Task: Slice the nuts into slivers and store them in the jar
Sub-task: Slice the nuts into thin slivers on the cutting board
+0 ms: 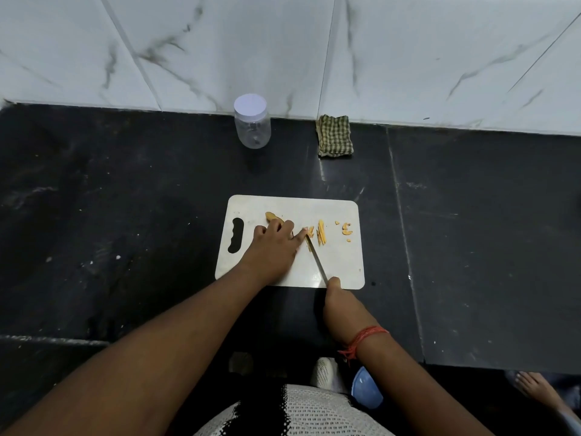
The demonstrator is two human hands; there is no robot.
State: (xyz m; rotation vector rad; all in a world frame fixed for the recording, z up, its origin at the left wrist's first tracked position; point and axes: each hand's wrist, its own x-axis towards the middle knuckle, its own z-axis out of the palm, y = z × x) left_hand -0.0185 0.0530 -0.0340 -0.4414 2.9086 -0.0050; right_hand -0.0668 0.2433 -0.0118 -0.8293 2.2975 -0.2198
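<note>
A white cutting board [339,265] lies on the black counter. My left hand [273,247] rests on the board, its fingertips pressing a nut against it. Whole nuts [273,217] show just beyond that hand. My right hand [334,292] grips a knife handle at the board's near edge, and the thin blade [316,258] runs up to the nut beside my left index finger. Cut slivers [320,236] lie right of the blade, with a few small bits [346,229] further right. A clear plastic jar [252,124] with a white lid on stands at the back wall.
A folded green checked cloth [334,135] lies by the wall, right of the jar. A marble-tiled wall [283,48] rises behind the counter. A blue bowl [366,388] sits low by my body, below the counter edge.
</note>
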